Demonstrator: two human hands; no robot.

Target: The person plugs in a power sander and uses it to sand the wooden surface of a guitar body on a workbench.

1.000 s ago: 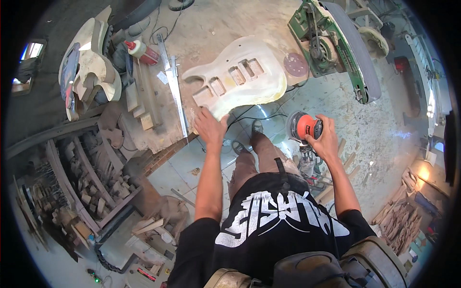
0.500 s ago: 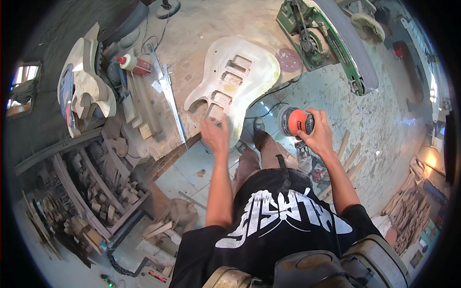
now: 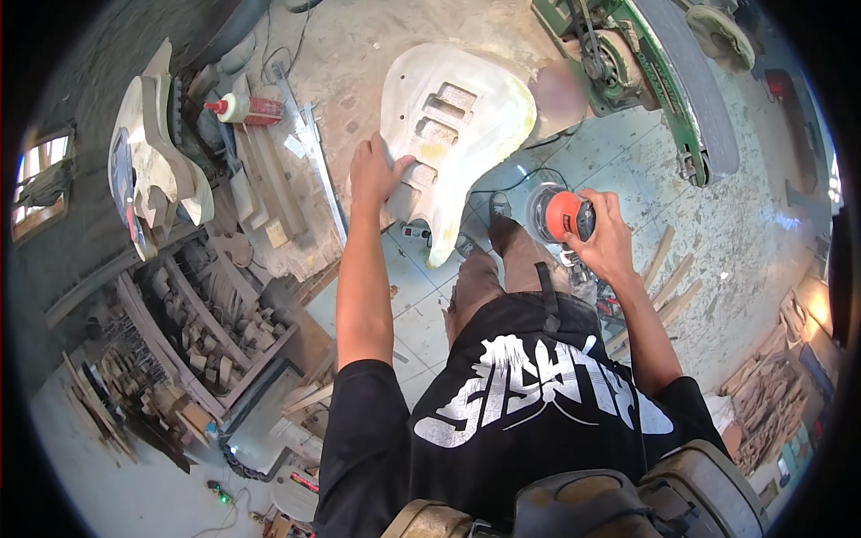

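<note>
Leftward, left hand point(image 3: 375, 169) spread flat on the pale guitar body point(image 3: 453, 125) lying on the dusty workbench point(image 3: 359, 54), covering its lower edge. Rightward, right hand point(image 3: 603, 235) wrapped around an orange-topped sander point(image 3: 558, 213), off the bench; pad hidden.

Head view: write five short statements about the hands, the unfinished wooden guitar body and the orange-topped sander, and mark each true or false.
1. The left hand rests on the pale, unfinished wooden guitar body. True.
2. The right hand grips a round power sander with an orange top. True.
3. The sander is pressed flat onto the guitar body. False: it is held off to the side of the body, over the tiled floor, apart from the wood.
4. The guitar body has rectangular cavities cut into its face. True.
5. The green belt machine stands to the person's left. False: it is at the upper right; a second pale guitar-shaped body lies at the left.
</note>
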